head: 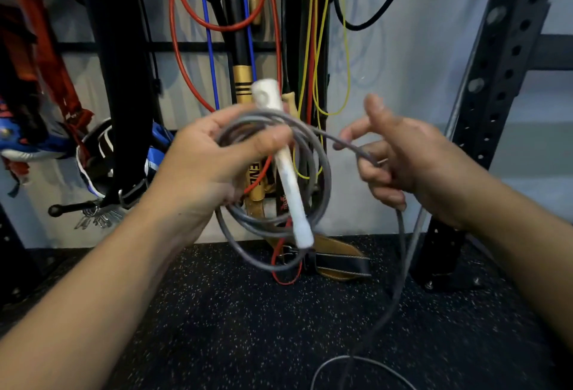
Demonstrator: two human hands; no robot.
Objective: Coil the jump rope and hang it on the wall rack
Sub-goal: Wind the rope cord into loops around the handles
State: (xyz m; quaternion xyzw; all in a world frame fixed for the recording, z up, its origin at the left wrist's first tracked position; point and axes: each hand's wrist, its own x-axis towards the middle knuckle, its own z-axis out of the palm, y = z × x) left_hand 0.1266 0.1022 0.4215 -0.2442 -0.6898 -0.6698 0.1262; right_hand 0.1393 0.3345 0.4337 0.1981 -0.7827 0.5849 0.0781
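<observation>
My left hand [214, 157] grips the white handle [290, 191] of a grey jump rope together with several coiled loops [322, 172] of its cord. The loops hang below and to the right of that hand. My right hand [400, 157] is to the right, its lower fingers curled round the free stretch of grey cord [400, 234], index finger sticking up. From there the cord drops to the floor and curves out of view at the bottom. The wall rack [130, 46] of black bars stands behind, hung with other ropes.
Red, blue, yellow and black ropes [173, 32] hang on the rack, with a black-and-gold handle [243, 79]. A leather belt [335, 261] lies on the speckled black floor. A black perforated steel upright [502, 57] stands at right. Bags and straps hang at left.
</observation>
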